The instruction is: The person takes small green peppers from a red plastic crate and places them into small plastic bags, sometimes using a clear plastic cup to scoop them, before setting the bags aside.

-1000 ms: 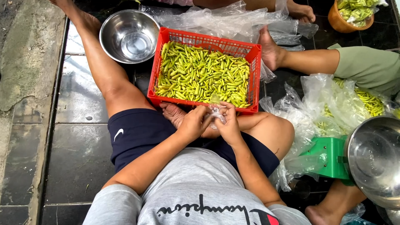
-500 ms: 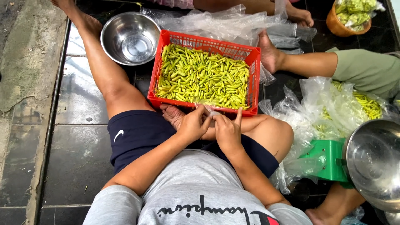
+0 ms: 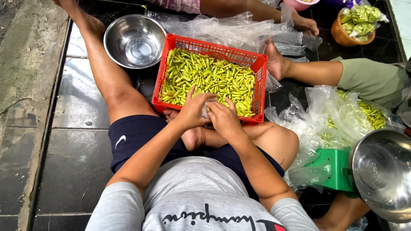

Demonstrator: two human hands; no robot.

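Head view: both hands meet at the near rim of the red crate [image 3: 164,72] of green chillies [image 3: 209,77]. The left hand [image 3: 193,112] and right hand [image 3: 224,118] pinch a small clear plastic bag [image 3: 209,105] between them.

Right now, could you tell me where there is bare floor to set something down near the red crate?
Bare dark tiles lie between the concrete strip and the seated person's leg, below the steel bowl. Right of the red crate it is crowded: plastic bags, a green scale and a second bowl. Both hands, left hand and right hand, meet at the crate's near edge.
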